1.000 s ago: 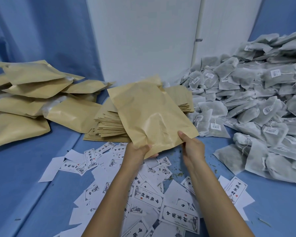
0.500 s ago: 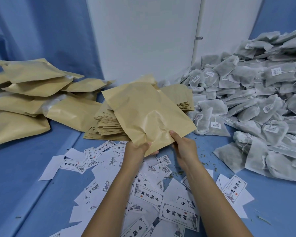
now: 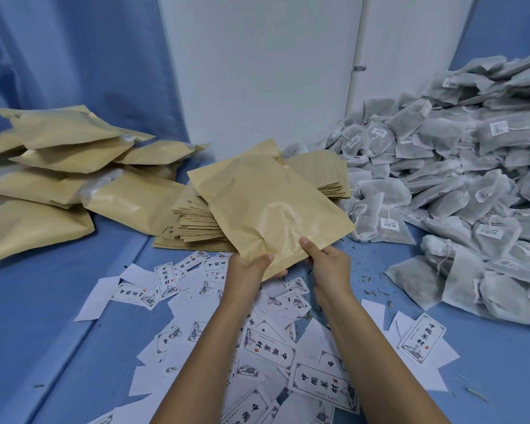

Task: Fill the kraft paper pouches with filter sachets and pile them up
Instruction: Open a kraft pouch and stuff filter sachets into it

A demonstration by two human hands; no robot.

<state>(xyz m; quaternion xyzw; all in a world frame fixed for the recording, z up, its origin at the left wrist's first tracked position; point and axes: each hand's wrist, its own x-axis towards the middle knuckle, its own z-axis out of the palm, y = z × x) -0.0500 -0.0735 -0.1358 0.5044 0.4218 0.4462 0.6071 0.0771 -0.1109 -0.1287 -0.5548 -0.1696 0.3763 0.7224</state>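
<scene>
A blue-covered bench (image 3: 58, 332) filled the lower frame, backed by a blue curtain (image 3: 74, 56) at upper left and a white wall panel (image 3: 257, 71) at upper centre. Printed paper labels (image 3: 270, 350) lay scattered across the lower centre. Filled pouches (image 3: 58, 166) were piled at left, a stack of flat empty pouches (image 3: 196, 221) sat at centre, and a heap of filter sachets (image 3: 456, 179) rose along the right.

One kraft pouch (image 3: 266, 203) was held tilted above the flat stack. The left hand (image 3: 248, 267) gripped its lower corner, thumb on top and fingers beneath. The right hand (image 3: 328, 264) pinched the lower edge just beside it.

Against the frame one second earlier, the right hand had slid inward along that edge, closer to the left hand. The piles lay unchanged.
</scene>
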